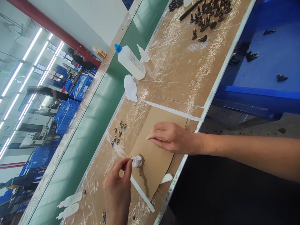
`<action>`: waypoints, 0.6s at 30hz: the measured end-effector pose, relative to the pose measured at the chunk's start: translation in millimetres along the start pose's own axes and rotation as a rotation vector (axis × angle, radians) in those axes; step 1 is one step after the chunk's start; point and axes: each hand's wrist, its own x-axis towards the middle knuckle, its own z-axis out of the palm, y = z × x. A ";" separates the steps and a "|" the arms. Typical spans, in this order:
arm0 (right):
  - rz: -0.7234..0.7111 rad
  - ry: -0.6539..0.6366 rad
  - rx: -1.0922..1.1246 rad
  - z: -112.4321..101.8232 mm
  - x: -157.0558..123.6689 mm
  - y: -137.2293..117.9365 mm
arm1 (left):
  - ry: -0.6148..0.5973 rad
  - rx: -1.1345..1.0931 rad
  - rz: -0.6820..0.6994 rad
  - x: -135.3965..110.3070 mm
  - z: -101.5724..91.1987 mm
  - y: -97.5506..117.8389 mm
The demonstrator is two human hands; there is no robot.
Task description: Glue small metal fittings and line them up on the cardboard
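thumb and finger of left hand (116, 190) pinch fragile tiny part (130, 158), light, best held by its end; right hand (172, 137) lies open on cardboard sheet (154, 156).

The right hand (172, 137) lies on matt, rough brown cardboard (156, 156). Just beside the left hand (117, 190), a glossy clear plastic cup (136, 161) sits in what looks like a dull metal ring (142, 159); farther off, a smooth white plastic bottle (130, 61) has a glossy blue cap (118, 48).

Object (130, 158) pinched in left hand (117, 187) too small to identify; dark figurines (201, 18) cut off by top edge.
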 end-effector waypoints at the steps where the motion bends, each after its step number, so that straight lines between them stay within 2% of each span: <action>1: -0.001 -0.002 0.001 -0.2 0.2 -0.3 | 0.003 -0.006 -0.005 0.2 0.7 0.7; 5: -0.002 0.001 0.005 -1.8 1.0 -1.3 | 0.036 -0.046 -0.050 -0.4 1.7 4.2; 9: 0.002 -0.004 0.018 -2.9 0.7 -0.9 | 0.003 -0.134 -0.190 -6.6 -2.7 7.4; 15: 0.005 -0.002 0.039 -3.2 -0.9 -0.6 | 0.064 -0.550 -0.489 -32.4 -9.5 -5.5; 18: 0.005 -0.011 0.047 -3.8 -1.2 -0.4 | 0.134 -0.739 -0.557 -49.5 -7.9 -20.2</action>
